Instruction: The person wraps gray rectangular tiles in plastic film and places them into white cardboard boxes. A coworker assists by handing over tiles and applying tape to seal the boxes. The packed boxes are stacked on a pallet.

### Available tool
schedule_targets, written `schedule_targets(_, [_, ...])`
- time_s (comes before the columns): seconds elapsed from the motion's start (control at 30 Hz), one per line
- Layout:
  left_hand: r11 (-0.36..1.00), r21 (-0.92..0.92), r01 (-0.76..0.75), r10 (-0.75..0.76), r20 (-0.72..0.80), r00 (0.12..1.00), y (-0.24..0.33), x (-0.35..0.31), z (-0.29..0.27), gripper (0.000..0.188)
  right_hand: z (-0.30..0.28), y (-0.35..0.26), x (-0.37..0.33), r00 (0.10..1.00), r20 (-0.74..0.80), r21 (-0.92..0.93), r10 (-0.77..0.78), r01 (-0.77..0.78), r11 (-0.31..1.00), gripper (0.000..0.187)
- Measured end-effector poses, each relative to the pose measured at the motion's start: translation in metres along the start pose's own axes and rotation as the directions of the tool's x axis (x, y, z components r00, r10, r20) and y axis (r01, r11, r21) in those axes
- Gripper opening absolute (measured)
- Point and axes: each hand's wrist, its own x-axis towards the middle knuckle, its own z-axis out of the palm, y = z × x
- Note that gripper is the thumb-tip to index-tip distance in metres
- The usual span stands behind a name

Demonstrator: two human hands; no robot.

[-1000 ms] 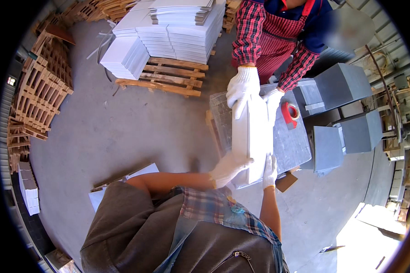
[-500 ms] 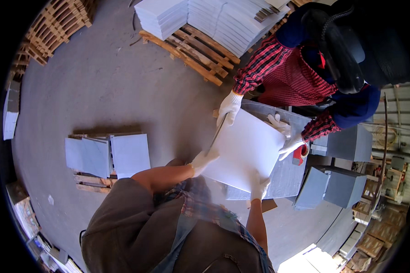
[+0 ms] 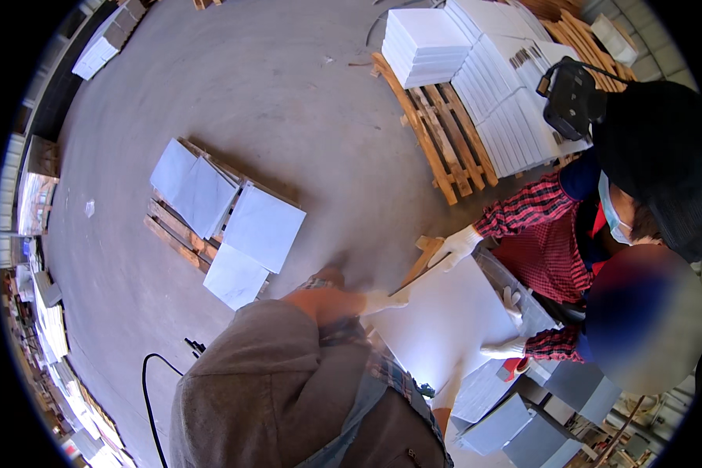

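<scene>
A large white square stone tile [image 3: 449, 308] is held between me and a co-worker. My left hand [image 3: 385, 301], in a white glove, is closed on its near left edge. At the tile's near right edge my gloved right hand [image 3: 449, 386] grips too, its fingers partly hidden. Across from me, the co-worker's gloved hand [image 3: 456, 246] holds the far left corner, and their other gloved hand [image 3: 504, 350] rests at the right edge. Beneath the tile shows a grey work surface [image 3: 469, 394], with a loose white glove [image 3: 512, 303] and a red tape dispenser [image 3: 512, 369] beside it.
To the left, a low wooden pallet [image 3: 178, 231] carries several pale slabs [image 3: 264, 226]. Another pallet [image 3: 443, 140] behind bears stacked white tiles [image 3: 425, 47]. Dark grey slabs [image 3: 540, 442] stand at the lower right. A black cable [image 3: 150, 405] curves beside my left side.
My view has swung left, so the tile, the co-worker and the surroundings sit turned and farther right. Both my hands still hold the tile, as do the co-worker's.
</scene>
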Motion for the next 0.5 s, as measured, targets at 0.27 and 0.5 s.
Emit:
schedule_targets(0.27, [0.984, 0.137, 0.115, -0.108, -0.057, 0.992, 0.033, 0.011, -0.037, 0.091, 0.065, 0.009, 0.032, 0.995, 0.096, -0.115, 0.040, -0.029, 0.993, 0.064])
schedule_targets(0.5, [0.947, 0.320, -0.042, 0.063, -0.057, 0.996, 0.140, 0.026, -0.128, 0.097, 0.164, 0.020, 0.091, 0.983, 0.181, -0.181, 0.032, 0.001, 0.984, 0.066])
